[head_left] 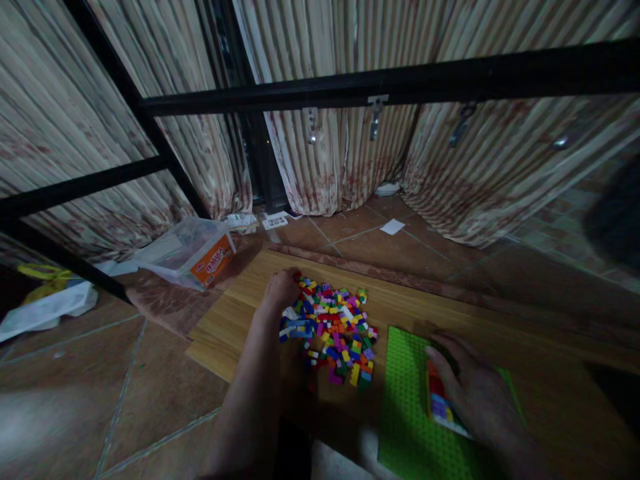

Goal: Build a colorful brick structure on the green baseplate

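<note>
A pile of small multicoloured toy bricks (333, 320) lies spread on the wooden board. At its far left edge is my left hand (283, 288), fingers curled down and drawn together beside a red brick; whatever is between the fingertips is hidden. A green studded baseplate (407, 387) lies to the right of the pile. On it stands a low, multicoloured brick build (440, 400) with red, blue and purple parts. My right hand (473, 383) rests over this build with its fingers stretched out and covers much of it.
The wooden board (240, 297) sits low over a tiled floor (165, 373). A clear plastic box (173, 250) with an orange label stands beyond its left end. Black metal bars (350, 90) cross in front of striped curtains (330, 167). Paper (393, 227) lies on the floor.
</note>
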A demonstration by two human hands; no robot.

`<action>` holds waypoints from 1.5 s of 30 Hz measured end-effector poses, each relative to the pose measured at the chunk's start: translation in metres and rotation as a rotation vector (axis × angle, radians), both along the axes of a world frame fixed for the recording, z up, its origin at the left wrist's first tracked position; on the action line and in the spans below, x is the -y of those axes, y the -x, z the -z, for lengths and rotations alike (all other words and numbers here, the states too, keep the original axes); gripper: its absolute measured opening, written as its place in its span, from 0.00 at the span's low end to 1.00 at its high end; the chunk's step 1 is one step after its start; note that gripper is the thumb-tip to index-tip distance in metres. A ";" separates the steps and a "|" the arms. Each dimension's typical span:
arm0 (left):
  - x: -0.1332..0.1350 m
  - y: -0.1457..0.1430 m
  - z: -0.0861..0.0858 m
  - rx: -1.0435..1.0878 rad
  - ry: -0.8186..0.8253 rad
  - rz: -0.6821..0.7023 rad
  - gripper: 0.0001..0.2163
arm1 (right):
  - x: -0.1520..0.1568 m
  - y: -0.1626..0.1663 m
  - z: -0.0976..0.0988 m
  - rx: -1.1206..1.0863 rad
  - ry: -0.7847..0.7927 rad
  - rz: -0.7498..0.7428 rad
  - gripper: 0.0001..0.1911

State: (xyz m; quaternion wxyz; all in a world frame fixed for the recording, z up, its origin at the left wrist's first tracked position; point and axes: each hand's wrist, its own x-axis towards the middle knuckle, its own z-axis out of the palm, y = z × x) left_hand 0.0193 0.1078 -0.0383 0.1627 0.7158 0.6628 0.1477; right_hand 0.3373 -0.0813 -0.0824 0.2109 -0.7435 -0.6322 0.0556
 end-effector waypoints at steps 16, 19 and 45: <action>0.015 0.014 -0.023 0.227 0.028 -0.102 0.11 | -0.001 0.001 -0.002 -0.037 -0.023 -0.019 0.23; 0.023 0.007 -0.032 0.573 0.086 -0.032 0.09 | -0.003 0.002 -0.002 -0.070 -0.027 -0.030 0.22; 0.103 -0.140 -0.017 1.307 0.615 0.324 0.14 | -0.014 0.060 -0.043 -1.275 -0.309 0.104 0.13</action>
